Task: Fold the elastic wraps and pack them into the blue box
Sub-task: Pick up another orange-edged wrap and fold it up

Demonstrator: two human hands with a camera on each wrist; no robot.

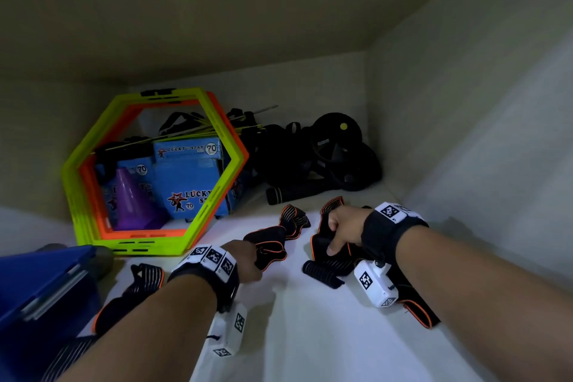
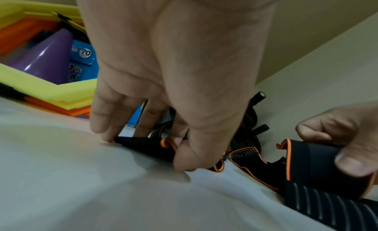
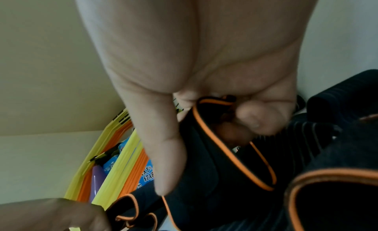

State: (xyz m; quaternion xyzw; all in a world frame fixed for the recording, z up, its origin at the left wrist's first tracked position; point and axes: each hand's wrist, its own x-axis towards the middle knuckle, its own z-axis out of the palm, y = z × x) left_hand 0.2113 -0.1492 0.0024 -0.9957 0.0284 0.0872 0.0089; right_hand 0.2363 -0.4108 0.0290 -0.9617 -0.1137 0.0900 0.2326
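Note:
Black elastic wraps with orange trim lie on a white shelf. My left hand [image 1: 255, 254] pinches the end of one wrap [image 1: 269, 245] against the shelf, thumb and fingertips closed on it [image 2: 147, 148]. My right hand [image 1: 332, 236] grips a bunched wrap [image 1: 322, 243], its fingers curled round the fabric [image 3: 214, 157]. I cannot tell whether both hands hold one strip. A striped wrap [image 1: 141, 284] lies under my left forearm. The dark blue box [image 1: 40, 285] sits at the lower left, partly out of view.
Yellow and orange hexagon rings [image 1: 217, 195] lean at the back left, framing light blue cartons [image 1: 186, 183] and a purple cone [image 1: 131, 198]. Black gear [image 1: 335, 152] fills the back right corner. The side wall [image 1: 465, 149] rises close on the right.

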